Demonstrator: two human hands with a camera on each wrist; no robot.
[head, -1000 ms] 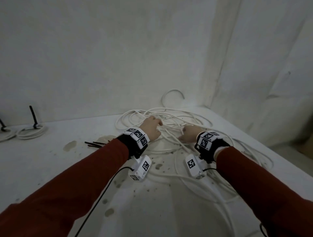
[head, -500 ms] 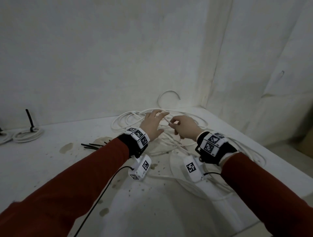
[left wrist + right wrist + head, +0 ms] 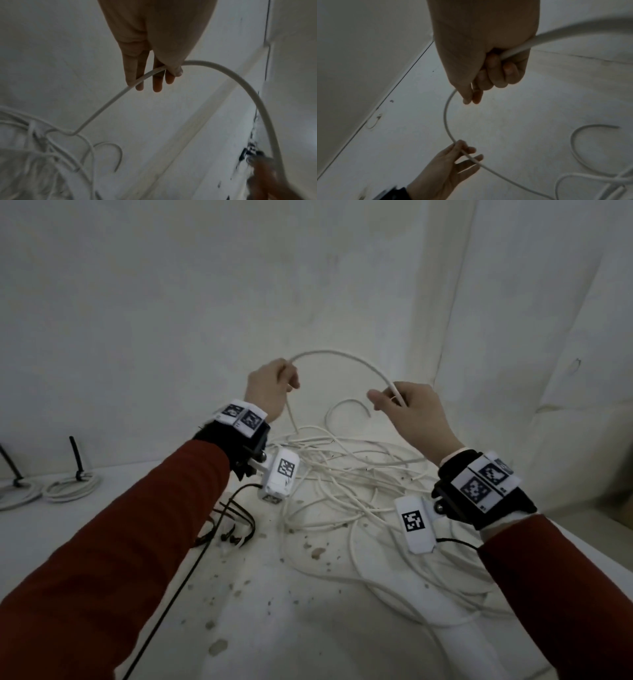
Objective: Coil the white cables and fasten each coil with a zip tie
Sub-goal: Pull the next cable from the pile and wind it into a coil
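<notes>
We see the left hand (image 3: 270,385) pinching and the right hand (image 3: 409,409) gripping one cable (image 3: 342,356), arched between them above the stained table (image 3: 260,611) (tangle below; wall corner beyond, table edge rightward).

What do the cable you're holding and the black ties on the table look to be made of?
Cable: looks like a smooth matte white plastic jacket; it holds a springy arc between left hand and right hand. Ties: thin black strips, probably nylon; too small to confirm.
</notes>
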